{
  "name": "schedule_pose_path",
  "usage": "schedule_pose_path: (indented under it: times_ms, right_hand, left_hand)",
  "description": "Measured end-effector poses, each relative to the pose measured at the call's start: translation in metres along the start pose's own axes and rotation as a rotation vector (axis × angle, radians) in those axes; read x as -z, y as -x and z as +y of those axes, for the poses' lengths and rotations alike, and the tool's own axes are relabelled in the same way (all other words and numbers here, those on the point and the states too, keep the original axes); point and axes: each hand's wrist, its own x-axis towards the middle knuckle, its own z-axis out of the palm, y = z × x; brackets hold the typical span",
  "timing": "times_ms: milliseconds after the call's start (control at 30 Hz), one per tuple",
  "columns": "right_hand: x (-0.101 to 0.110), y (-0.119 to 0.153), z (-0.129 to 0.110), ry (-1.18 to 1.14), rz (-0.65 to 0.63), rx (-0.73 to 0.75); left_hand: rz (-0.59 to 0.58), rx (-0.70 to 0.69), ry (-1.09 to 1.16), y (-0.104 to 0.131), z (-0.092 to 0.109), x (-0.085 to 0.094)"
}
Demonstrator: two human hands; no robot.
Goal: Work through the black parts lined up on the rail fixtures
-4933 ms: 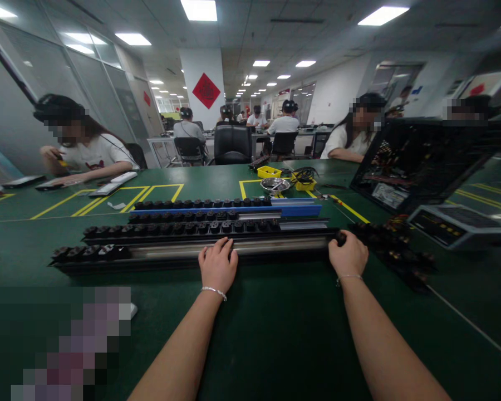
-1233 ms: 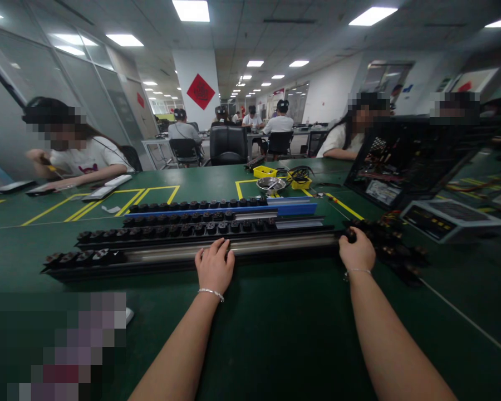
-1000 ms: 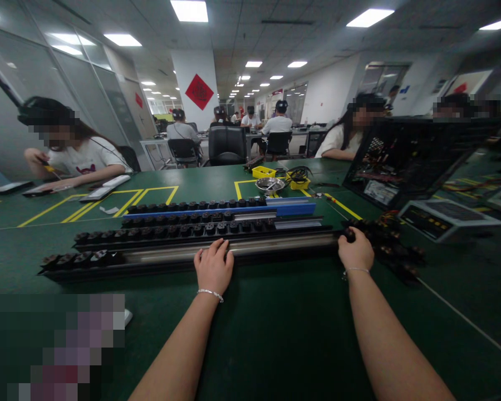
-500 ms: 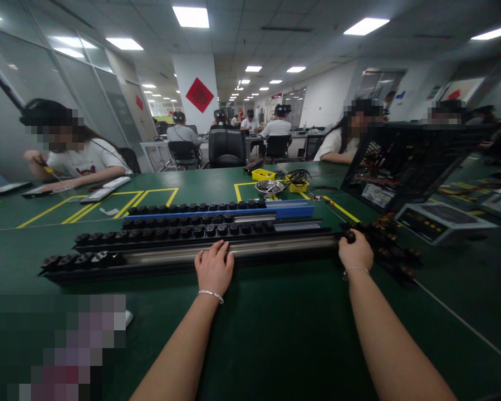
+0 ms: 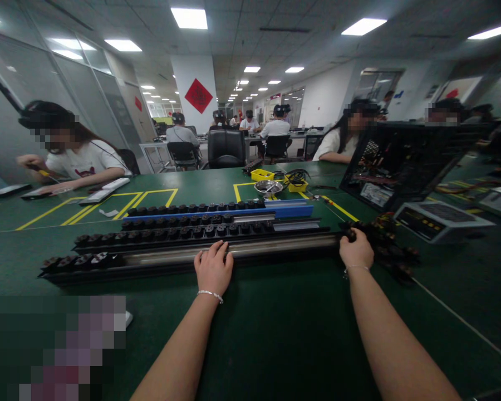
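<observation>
Rail (image 5: 284,243) stays under left hand (image 5: 214,268); right hand (image 5: 358,249) has shifted rightward.

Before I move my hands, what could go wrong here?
Your right hand, at the right end of the front rail, sits close to the black parts beyond and might knock them. Your left hand rests on that rail, so a forward push could slide it against the next rail.
</observation>
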Motion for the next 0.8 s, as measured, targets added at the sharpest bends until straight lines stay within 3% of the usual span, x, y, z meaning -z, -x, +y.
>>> schedule_pose_path:
  times_ms: [800]
  right_hand:
    - [-0.002,-0.017,0.014,0.004,0.005,-0.028]
  left_hand:
    - [-0.024,0.015,0.009,0.0,0.0,0.002]
